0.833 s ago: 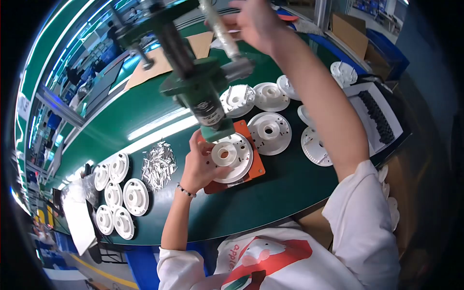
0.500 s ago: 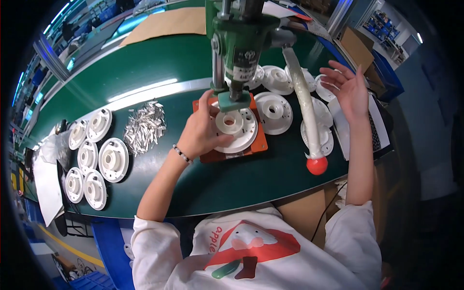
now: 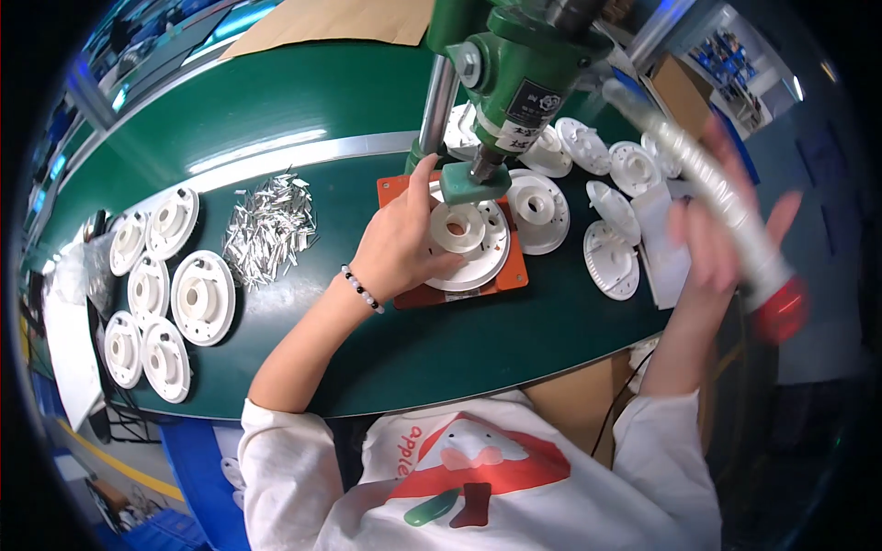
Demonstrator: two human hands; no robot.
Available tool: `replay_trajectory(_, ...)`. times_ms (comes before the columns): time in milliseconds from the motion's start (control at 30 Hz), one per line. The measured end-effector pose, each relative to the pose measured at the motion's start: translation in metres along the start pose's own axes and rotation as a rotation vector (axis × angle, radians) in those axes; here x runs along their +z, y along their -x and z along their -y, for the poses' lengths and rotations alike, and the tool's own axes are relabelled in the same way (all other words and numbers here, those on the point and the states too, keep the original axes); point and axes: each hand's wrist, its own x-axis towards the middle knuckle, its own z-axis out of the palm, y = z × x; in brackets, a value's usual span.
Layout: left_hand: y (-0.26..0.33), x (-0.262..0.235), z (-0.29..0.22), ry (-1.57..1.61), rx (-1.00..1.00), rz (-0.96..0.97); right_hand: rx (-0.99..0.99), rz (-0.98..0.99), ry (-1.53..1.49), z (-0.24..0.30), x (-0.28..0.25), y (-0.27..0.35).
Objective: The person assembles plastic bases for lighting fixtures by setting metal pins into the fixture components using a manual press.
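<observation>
My left hand [image 3: 397, 241] curls around the left side of a round white plastic base [image 3: 494, 246], thumb on its near rim and index finger reaching up beside the press. This base has a raised ring in its middle and lies on an orange plate [image 3: 516, 266]. Just above its far part is the green block [image 3: 475, 184] at the bottom of the green hand press [image 3: 524, 96]. My right hand [image 3: 712, 234], smeared by motion, is at the tape-wrapped press lever [image 3: 730, 207], which ends in a red ball knob [image 3: 781, 310]. Whether its fingers grip the lever is unclear.
Several white round bases [image 3: 204, 298] stand at the left, beside a pile of small silvery metal pieces [image 3: 271, 225]. More white bases [image 3: 611, 260] lie right of and behind the press. Brown cardboard [image 3: 331, 23] lies at the back of the green table [image 3: 276, 363].
The lever and its red knob have swung to the right. My right hand, held up with fingers spread before, has come down to the lever. My left hand stays on the white base.
</observation>
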Motion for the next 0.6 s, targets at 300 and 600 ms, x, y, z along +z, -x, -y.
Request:
replay_trajectory(300,-0.003,0.008,-0.007,0.027,-0.035,0.006,0.036,-0.423,-0.006,-0.023,-0.077,-0.157)
replay_trajectory(600,0.005,0.007,-0.01,0.019,-0.069,-0.056,0.145,-0.766,1.517,0.004,-0.188,0.015)
